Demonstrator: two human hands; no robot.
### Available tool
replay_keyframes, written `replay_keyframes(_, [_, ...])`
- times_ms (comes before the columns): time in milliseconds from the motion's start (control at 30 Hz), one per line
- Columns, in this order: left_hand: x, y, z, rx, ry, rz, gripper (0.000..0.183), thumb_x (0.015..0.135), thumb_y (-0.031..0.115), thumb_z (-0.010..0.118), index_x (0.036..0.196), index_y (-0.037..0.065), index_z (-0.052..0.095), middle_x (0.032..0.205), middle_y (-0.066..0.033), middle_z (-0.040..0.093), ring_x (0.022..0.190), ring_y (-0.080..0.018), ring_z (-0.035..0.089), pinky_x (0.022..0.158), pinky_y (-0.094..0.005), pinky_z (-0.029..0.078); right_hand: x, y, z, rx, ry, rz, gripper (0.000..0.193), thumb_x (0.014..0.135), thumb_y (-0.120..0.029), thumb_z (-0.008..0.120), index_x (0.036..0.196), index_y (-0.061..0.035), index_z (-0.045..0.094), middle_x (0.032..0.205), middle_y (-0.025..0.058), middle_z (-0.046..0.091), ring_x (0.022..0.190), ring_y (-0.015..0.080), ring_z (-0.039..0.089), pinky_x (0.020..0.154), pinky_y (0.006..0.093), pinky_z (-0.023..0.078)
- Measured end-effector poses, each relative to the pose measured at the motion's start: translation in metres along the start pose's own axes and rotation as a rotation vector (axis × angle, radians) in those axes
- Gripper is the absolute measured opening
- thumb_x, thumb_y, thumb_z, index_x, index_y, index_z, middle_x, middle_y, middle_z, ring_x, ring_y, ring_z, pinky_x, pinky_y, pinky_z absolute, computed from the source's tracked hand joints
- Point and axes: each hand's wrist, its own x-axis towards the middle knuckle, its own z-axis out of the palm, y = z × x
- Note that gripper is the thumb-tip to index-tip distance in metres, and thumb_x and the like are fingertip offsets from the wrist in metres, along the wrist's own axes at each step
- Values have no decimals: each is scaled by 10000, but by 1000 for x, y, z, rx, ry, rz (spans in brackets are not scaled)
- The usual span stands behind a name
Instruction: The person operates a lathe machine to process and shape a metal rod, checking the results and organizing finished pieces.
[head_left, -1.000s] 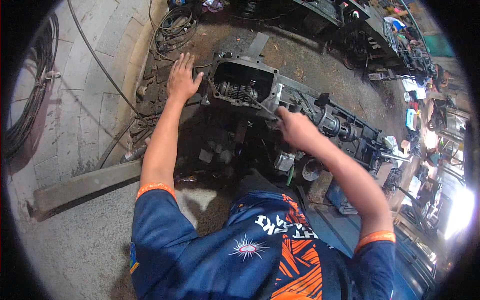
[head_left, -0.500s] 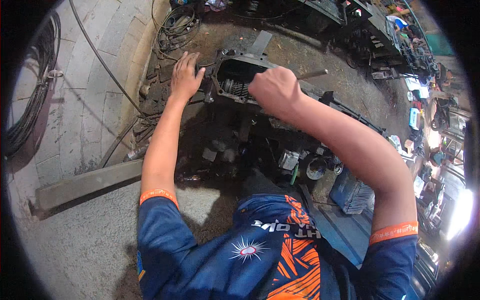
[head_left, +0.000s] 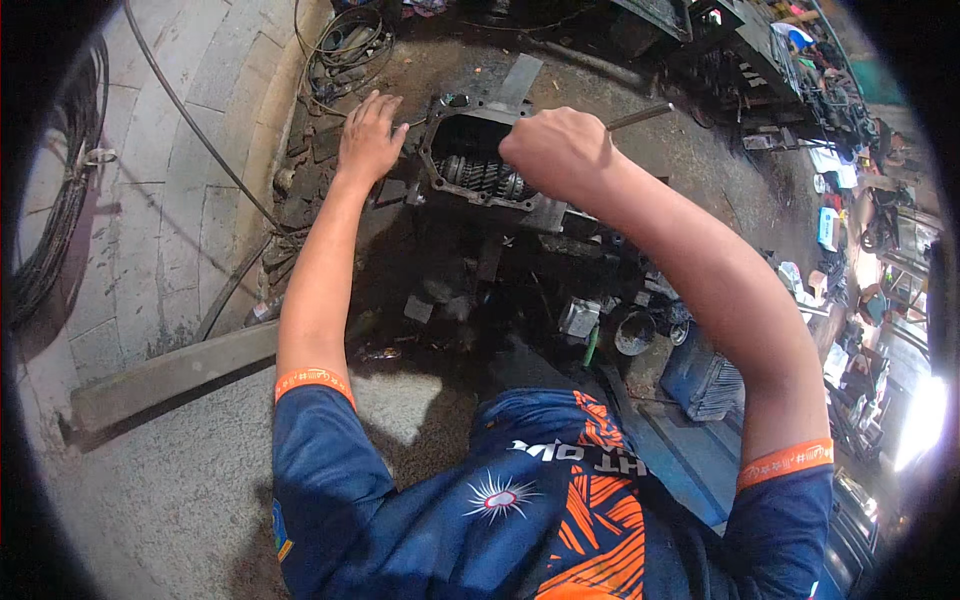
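Note:
A dark metal gearbox housing [head_left: 485, 196] with an uncovered top lies beyond my body, and toothed gears [head_left: 484, 178] on a shaft show inside it. At its left end is my left hand [head_left: 370, 140], open, fingers stretched out and thumb apart. Whether that hand touches the housing I cannot tell. My right hand [head_left: 560, 148] is a closed fist over the right part of the opening, hiding some of it. From the fist a thin metal rod [head_left: 642, 117] sticks out to the right. The rod's other end is hidden by the hand.
A flat metal bar [head_left: 521, 78] lies by the housing's far side. Coiled cables [head_left: 350, 45] lie beyond my left hand, and a long beam [head_left: 170, 382] lies at left. Nearer me at right are a round bowl [head_left: 635, 332] and a blue finned block [head_left: 702, 378].
My right fist has risen slightly away from me with the rod, uncovering more gears. The rod's outer end has swung farther away. My left hand stays in nearly the same place.

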Motion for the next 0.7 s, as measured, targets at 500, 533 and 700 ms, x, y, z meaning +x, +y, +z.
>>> replay_keyframes(500, [-38, 16, -1, -103, 185, -14, 393, 807, 241, 615, 1143, 36, 620, 1196, -134, 607, 1135, -313, 552, 1025, -415, 408, -155, 5, 146, 1680, 80, 663, 377, 933, -130, 581, 1289, -22, 523, 833, 82, 626, 655, 174, 614, 614, 315, 526])
replay_keyframes(533, [-48, 17, 2, -122, 270, 14, 351, 812, 213, 611, 1115, 35, 631, 1152, -131, 629, 1098, -322, 575, 1000, -418, 430, -168, -4, 149, 1755, 161, 649, 395, 941, -124, 569, 1312, -12, 492, 792, 54, 587, 613, 142, 585, 560, 286, 503])
replay_keyframes(700, [-69, 63, -2, -460, 510, -172, 213, 838, 113, 581, 1021, 30, 652, 1018, -141, 660, 971, -330, 623, 923, -424, 459, -238, -31, 172, 1866, 483, 889, 404, 945, -120, 550, 1318, 23, 486, 673, 7, 512, 468, 78, 478, 432, 238, 426])
